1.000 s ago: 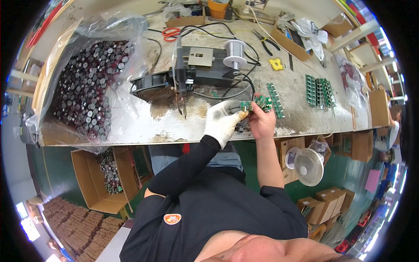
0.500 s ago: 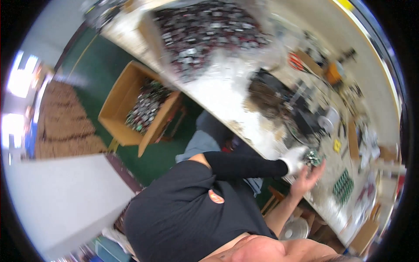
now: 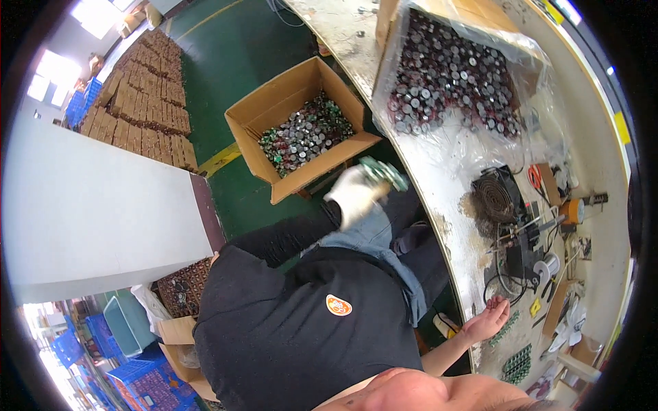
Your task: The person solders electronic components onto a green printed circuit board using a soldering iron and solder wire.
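My left hand (image 3: 356,198), in a white glove, is closed around a bunch of small green circuit boards (image 3: 379,171), slightly blurred. It is off the bench's edge, just beside an open cardboard box (image 3: 277,103). Inside that box lies a heap of small round silvery parts with green boards (image 3: 308,137). My bare right hand (image 3: 488,322) rests over the bench near its front edge. Its fingers are loosely bent, and nothing shows in them. Close to it lie some green boards (image 3: 506,329) and a green board panel (image 3: 517,364).
A plastic-lined box of round silvery parts (image 3: 452,82) stands on the worn white bench (image 3: 439,171). Farther along are a soldering stand (image 3: 524,236), a wire spool (image 3: 546,266), orange-handled scissors (image 3: 534,177) and a yellow piece (image 3: 535,307). Stacked cartons (image 3: 137,123) stand on the floor.
My left hand has moved left from the bench toward the floor box, carrying the green boards. My right hand has parted from it and stays by the bench. The view has shifted.
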{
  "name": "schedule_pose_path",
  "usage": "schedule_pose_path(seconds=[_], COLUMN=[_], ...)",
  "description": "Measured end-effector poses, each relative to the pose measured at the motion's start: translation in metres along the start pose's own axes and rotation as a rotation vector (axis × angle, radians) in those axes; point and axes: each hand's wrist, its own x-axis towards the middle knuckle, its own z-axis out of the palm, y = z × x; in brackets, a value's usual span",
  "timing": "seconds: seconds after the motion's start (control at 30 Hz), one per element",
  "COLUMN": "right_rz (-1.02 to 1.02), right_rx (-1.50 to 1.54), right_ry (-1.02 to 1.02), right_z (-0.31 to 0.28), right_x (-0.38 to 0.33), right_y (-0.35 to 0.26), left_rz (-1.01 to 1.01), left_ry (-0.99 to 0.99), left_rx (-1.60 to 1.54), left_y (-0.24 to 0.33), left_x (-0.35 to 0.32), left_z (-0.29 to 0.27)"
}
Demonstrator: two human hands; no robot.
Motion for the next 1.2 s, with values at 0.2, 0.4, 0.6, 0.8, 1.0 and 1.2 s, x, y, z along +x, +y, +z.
schedule_pose_path(seconds=[0.2, 0.4, 0.6, 0.8, 1.0, 1.2], right_rz=[0.055, 0.077, 0.041, 0.05, 0.066, 0.061], right_rx=[0.008, -0.025, -0.062, -0.02, 0.019, 0.038], right_ry=[-0.062, -0.036, 0.11, 0.186, 0.204, 0.187], right_z=[0.02, 0.01, -0.006, -0.015, -0.017, -0.011], right_x=[-0.003, -0.008, -0.024, -0.03, -0.03, -0.016], right_y=[0.007, 0.003, 0.005, 0.002, 0.007, 0.004], left_rz=[0.067, -0.519, 0.175, 0.814, 0.629, 0.58], left_ry=[0.726, 0.712, 0.532, 0.205, 0.386, 0.269], left_rx=[-0.211, -0.14, 0.009, 0.842, 1.651, 1.598], left_y=[-0.052, -0.163, -0.055, 0.03, 0.062, 0.06], left_x=[0.089, 0.121, 0.109, 0.141, 0.224, 0.229], left_z=[-0.217, -0.364, -0.121, 0.031, 0.073, 0.095])
